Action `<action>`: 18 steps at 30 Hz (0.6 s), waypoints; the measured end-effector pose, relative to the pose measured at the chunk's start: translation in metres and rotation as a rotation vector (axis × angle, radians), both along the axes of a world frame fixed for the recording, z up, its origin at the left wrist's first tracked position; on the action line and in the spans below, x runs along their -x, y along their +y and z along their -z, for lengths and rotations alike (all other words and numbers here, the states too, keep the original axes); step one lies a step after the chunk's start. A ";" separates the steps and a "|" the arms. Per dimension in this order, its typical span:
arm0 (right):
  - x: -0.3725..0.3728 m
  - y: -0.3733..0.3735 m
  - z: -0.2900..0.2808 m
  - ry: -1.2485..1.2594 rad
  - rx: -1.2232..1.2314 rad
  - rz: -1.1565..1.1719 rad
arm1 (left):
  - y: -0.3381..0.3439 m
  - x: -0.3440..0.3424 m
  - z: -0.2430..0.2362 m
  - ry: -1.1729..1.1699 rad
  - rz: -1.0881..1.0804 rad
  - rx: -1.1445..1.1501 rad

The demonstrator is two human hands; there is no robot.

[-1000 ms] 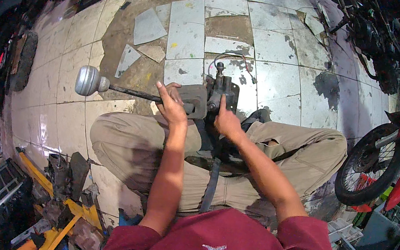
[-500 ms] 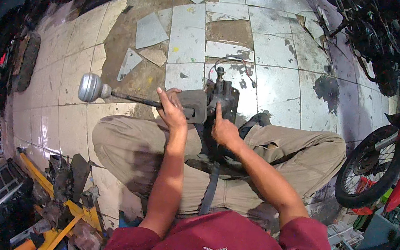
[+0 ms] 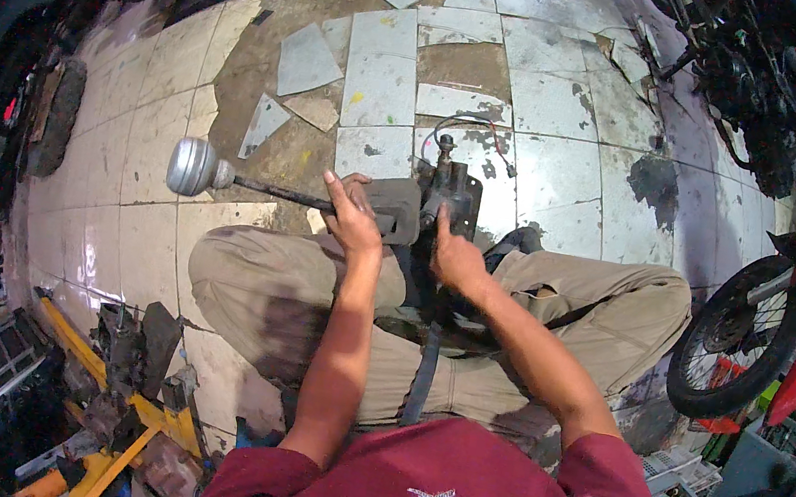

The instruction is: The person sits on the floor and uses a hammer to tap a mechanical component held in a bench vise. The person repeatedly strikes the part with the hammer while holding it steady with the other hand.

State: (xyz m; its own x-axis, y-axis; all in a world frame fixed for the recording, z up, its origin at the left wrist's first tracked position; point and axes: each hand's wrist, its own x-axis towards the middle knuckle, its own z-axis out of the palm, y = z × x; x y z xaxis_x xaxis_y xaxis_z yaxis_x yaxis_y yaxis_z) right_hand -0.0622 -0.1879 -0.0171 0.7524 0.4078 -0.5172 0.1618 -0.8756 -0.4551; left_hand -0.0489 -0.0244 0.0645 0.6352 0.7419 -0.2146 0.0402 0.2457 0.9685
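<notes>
Holds the gear lever (image 3: pixel 279 194) left of the frame's centre in the left grip (image 3: pixel 354 218), beside the dark plate (image 3: pixel 408 198); points with the right grip (image 3: pixel 460 260), index finger (image 3: pixel 442 226) extended, at the metal housing (image 3: pixel 455 194) just above centre; cannot tell whether clasping anything there

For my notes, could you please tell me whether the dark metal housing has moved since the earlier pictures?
No: the dark metal housing shows no clear shift against the floor tiles.

Cracked tile floor (image 3: pixel 567 185), I sit on it | brown bare patch (image 3: pixel 238 92) ahead-left, loose tile shards (image 3: pixel 309 62) | yellow metal parts (image 3: pixel 72 339) left
</notes>
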 end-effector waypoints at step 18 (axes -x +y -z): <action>-0.002 0.003 -0.014 0.035 0.076 -0.066 | 0.002 0.000 0.004 -0.011 -0.011 -0.009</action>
State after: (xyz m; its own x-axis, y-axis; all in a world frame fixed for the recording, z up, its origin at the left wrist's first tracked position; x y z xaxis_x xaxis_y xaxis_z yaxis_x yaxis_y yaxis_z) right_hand -0.0602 -0.1850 -0.0026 0.7062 0.4148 -0.5738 0.2059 -0.8957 -0.3940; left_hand -0.0490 -0.0221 0.0606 0.6297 0.7505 -0.2005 0.0266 0.2371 0.9711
